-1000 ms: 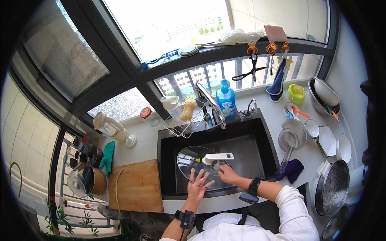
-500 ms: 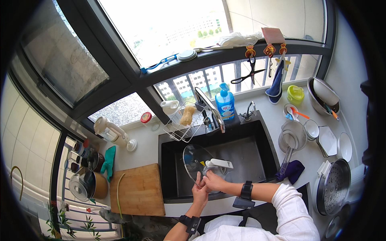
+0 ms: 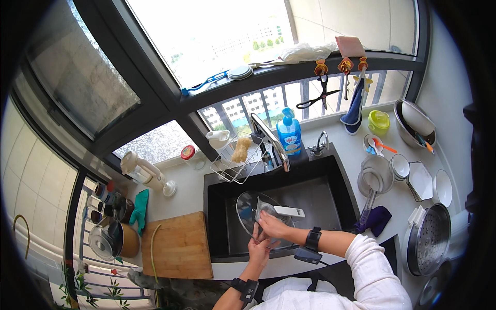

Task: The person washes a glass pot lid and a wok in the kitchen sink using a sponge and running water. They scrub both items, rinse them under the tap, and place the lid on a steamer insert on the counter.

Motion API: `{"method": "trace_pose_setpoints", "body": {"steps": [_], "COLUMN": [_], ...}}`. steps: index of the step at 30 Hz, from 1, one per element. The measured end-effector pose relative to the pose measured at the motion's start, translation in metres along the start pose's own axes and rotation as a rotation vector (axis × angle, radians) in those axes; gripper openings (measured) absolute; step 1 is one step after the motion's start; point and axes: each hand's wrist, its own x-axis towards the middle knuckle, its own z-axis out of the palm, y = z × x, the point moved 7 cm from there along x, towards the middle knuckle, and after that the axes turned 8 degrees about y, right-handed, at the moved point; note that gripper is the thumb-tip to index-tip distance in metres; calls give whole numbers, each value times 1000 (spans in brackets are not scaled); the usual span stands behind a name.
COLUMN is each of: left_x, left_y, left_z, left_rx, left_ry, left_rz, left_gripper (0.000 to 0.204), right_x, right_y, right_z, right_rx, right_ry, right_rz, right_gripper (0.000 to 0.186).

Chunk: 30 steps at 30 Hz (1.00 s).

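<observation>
Inside the black sink (image 3: 316, 197), a glass lid (image 3: 247, 207), left fingers (image 3: 256, 229) pinching its rim, right fingers (image 3: 265, 218) together on greyish cloth (image 3: 262, 204)

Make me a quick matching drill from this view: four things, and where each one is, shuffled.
1. glass lid
2. scissors
3. cutting board
4. purple cloth

A. right of the sink
B. in the left hand
C. hanging from a hook
D. left of the sink

Pairs: 1-B, 2-C, 3-D, 4-A
</observation>
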Motion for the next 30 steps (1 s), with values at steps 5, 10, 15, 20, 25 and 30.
{"method": "trace_pose_setpoints", "body": {"steps": [5,10,15,20,25,30], "left_x": [-3,-13,-3,9,1,3], "left_y": [8,5,-9,-17,-12,-18], "left_z": [-8,-16,-23,-47,-40,-40], "left_rx": [-289,-469,-538,-521,-530,-595], "left_ry": [17,31,-21,160,85,123], "left_rz": [-80,-124,-98,-115,-126,-169], "left_gripper": [81,76,80,69,63,62], "right_x": [-40,-52,-63,-79,-40,-23], "right_y": [12,39,27,26,86,83], "right_z": [-5,-36,-25,-14,-42,-44], "right_rx": [43,-51,-265,-197,-168,-84], "right_ry": [-182,-174,-52,-152,-52,98], "right_rz": [-222,-139,-99,-198,44,-19], "right_gripper": [48,42,44,43,42,29]}}
